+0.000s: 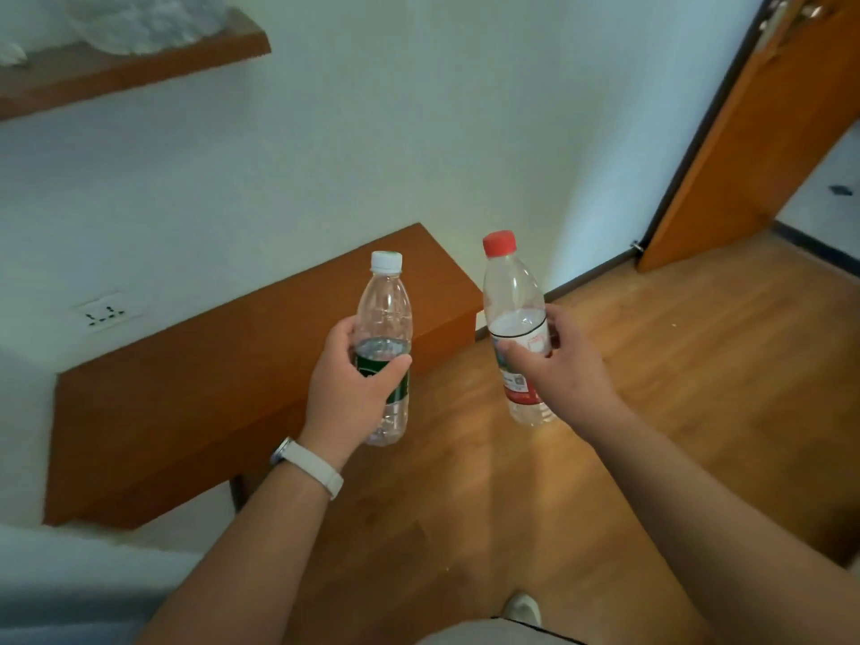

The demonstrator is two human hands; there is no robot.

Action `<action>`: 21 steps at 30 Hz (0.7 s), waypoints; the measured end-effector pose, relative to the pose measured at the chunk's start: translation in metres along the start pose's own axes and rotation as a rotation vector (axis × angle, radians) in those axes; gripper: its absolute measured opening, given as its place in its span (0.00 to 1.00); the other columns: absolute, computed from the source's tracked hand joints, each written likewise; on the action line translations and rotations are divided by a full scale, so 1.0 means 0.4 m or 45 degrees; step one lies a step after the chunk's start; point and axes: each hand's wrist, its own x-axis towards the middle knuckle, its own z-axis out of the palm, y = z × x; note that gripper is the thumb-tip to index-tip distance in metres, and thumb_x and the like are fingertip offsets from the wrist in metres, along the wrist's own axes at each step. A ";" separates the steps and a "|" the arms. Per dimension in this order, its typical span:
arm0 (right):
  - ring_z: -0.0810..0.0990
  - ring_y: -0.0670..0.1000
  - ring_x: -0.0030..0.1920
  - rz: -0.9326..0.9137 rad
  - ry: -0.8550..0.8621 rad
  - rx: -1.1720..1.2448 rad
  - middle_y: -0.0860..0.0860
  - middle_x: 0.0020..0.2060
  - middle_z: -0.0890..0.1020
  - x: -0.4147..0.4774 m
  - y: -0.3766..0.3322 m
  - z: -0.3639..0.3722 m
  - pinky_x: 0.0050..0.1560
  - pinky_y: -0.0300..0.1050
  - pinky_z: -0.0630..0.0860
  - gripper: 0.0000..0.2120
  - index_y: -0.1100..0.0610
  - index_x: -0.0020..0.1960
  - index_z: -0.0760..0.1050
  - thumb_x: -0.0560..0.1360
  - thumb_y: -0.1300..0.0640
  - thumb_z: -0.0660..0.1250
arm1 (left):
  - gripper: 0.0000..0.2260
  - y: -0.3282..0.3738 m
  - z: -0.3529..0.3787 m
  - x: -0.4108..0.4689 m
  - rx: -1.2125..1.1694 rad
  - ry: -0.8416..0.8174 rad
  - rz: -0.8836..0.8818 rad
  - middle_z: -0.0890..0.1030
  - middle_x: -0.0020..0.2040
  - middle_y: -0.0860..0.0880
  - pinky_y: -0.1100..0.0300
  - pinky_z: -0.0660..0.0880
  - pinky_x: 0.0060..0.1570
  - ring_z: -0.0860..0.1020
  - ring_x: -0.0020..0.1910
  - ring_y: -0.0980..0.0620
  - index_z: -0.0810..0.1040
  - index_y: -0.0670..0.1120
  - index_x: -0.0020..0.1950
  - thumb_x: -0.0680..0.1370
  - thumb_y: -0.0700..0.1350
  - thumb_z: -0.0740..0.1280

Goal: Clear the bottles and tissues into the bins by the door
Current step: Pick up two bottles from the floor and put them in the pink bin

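the left hand (346, 379) grips a clear plastic bottle with a white cap and a dark green label (384, 309). its fingers are curled round the label from behind and the thumb lies across the front. the right hand (558, 365) holds a second clear plastic bottle with a red cap and a red and white label (512, 290), with the thumb pressed on the label and the fingers wrapped round the far side. both bottles are lifted in the air and stand almost upright, caps up. they are near each other but apart, and neither one touches any surface. the green-label bottle is seen in front of the right end of a low orange-brown wooden table (232, 365) that stands against the white wall. the red-cap bottle is seen just past the right corner of this table, above the light wooden floor (651, 365).

a white wristband (312, 465) is on the left wrist. a white wall socket (107, 311) sits in the wall above the left part of the table. higher on the wall, at the top left, there is an orange-brown wooden shelf (139, 72) with something white and crumpled (139, 20) on it; i cannot tell what it is. an orange-brown wooden door (768, 132) stands open at the top right. at the bottom edge the tip of a pale shoe (523, 609) rests on the floor.
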 end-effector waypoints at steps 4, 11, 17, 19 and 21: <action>0.77 0.38 0.43 0.033 0.083 0.034 0.38 0.46 0.76 0.036 0.046 -0.158 0.34 0.30 0.70 0.19 0.39 0.56 0.65 0.72 0.47 0.73 | 0.28 0.095 0.150 0.038 0.005 -0.085 0.063 0.77 0.60 0.57 0.65 0.75 0.46 0.77 0.56 0.55 0.67 0.56 0.68 0.72 0.50 0.75; 0.79 0.40 0.45 0.136 0.258 0.139 0.40 0.47 0.78 0.064 0.113 -0.364 0.38 0.33 0.72 0.19 0.40 0.56 0.67 0.71 0.49 0.74 | 0.30 0.221 0.358 0.097 0.035 -0.234 0.167 0.77 0.61 0.56 0.57 0.78 0.55 0.77 0.58 0.55 0.67 0.54 0.70 0.71 0.51 0.76; 0.79 0.40 0.43 0.215 0.394 0.120 0.40 0.45 0.79 0.103 0.158 -0.458 0.37 0.32 0.71 0.16 0.36 0.48 0.67 0.71 0.51 0.73 | 0.31 0.277 0.486 0.177 0.031 -0.359 0.227 0.74 0.59 0.58 0.62 0.75 0.52 0.76 0.58 0.55 0.65 0.54 0.71 0.72 0.51 0.75; 0.78 0.39 0.43 0.246 0.445 0.094 0.39 0.45 0.78 0.123 0.175 -0.486 0.37 0.32 0.70 0.17 0.36 0.49 0.67 0.71 0.50 0.73 | 0.31 0.287 0.536 0.212 0.032 -0.409 0.241 0.74 0.59 0.58 0.66 0.73 0.49 0.75 0.58 0.55 0.64 0.54 0.71 0.72 0.51 0.75; 0.79 0.39 0.43 0.285 0.515 0.085 0.39 0.45 0.78 0.148 0.193 -0.514 0.37 0.32 0.71 0.18 0.38 0.52 0.67 0.71 0.50 0.74 | 0.31 0.297 0.593 0.255 0.039 -0.461 0.264 0.74 0.60 0.56 0.66 0.73 0.49 0.75 0.59 0.54 0.64 0.53 0.72 0.73 0.52 0.75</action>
